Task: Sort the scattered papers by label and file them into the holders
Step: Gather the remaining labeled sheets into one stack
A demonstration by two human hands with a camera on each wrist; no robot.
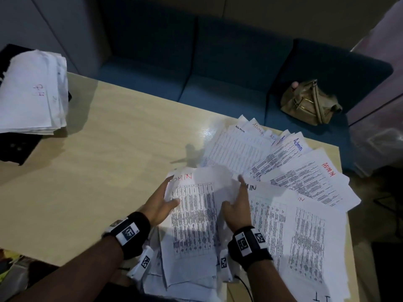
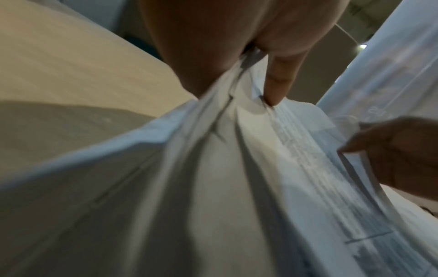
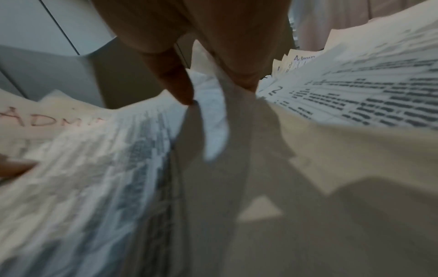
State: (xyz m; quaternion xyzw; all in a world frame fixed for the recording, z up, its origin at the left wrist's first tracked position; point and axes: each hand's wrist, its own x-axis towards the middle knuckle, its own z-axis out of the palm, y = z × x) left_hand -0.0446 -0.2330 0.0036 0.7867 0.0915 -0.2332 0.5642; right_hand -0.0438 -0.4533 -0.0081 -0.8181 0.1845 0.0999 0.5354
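Both hands hold one stack of printed sheets (image 1: 194, 210), its top page marked ADMIN in red, just above the near table edge. My left hand (image 1: 162, 200) pinches the stack's left edge, with the thumb (image 2: 272, 90) on top and the fingers underneath. My right hand (image 1: 234, 203) pinches the right edge; its thumb (image 3: 182, 91) presses the top sheet and its index finger points forward. More ADMIN sheets (image 1: 283, 162) lie fanned out on the table to the right. A black holder (image 1: 13, 147) at the far left carries a filed pile of papers (image 1: 32, 90).
The light wooden table (image 1: 98, 171) is bare between the holder and the fanned sheets. Behind it runs a blue sofa (image 1: 218, 73) with a tan bag (image 1: 309, 103) on the seat. Sheets marked IT (image 1: 320, 298) hang over the near right edge.
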